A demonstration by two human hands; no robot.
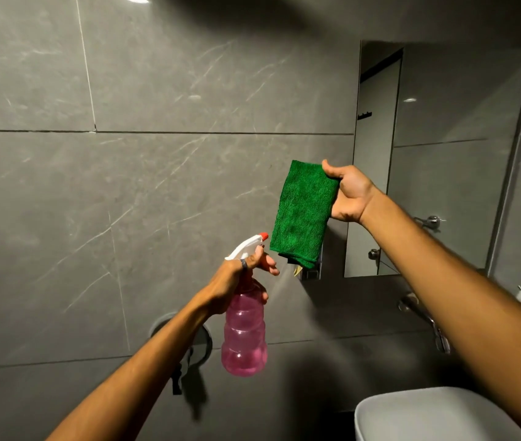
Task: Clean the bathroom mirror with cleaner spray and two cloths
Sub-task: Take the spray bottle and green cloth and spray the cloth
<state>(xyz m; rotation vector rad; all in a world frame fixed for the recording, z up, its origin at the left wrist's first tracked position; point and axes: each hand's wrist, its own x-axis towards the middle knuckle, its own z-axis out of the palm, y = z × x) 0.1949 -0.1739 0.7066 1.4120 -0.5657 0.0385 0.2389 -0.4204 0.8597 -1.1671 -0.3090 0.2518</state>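
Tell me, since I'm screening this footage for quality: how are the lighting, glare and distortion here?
Head view: dim overall, with a blown-out lamp glare at the top edge and sheen on the grey wall tiles; wide-angle bending curves the mirror edges; soft shadows fall under the spray bottle; the green cloth stays sharp.

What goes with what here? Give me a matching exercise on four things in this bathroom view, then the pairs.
1 spray bottle
2 cloth
3 mirror
4 basin

A green, held in right hand
B white, bottom right
C pink, held in left hand
D on the wall, right of the cloth

Pairs: 1-C, 2-A, 3-D, 4-B
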